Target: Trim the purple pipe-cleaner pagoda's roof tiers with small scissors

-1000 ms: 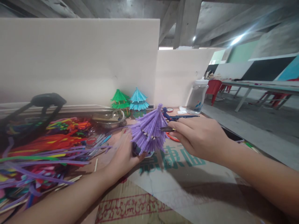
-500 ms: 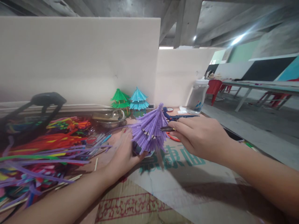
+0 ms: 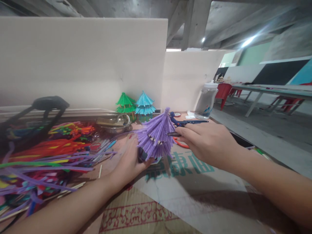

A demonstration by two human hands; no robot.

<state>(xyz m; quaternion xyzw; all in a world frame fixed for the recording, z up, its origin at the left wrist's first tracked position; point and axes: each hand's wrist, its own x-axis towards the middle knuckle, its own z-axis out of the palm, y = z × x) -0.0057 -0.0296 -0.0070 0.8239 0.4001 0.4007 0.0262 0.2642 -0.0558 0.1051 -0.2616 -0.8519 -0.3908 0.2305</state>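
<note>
A purple two-tiered model roof of fuzzy stems [image 3: 157,135] stands tilted at the centre, above a dark base. My left hand [image 3: 131,159] grips it from the lower left, its fingers partly hidden behind the model. From the right, my right hand [image 3: 204,141] pinches a slim dark tool [image 3: 173,134], whose tip touches the purple stems. Behind the model stand a green model [image 3: 125,105] and a light blue model [image 3: 144,105] of similar shape.
Colourful fuzzy stems [image 3: 48,146] pile up at the left beside a black stand [image 3: 50,103]. A metal bowl [image 3: 114,129] sits behind. A blue-handled tool [image 3: 177,122], red-orange handle [image 3: 181,143], clear bottle [image 3: 206,100] and dark phone-like object [image 3: 241,140] lie or stand rightward.
</note>
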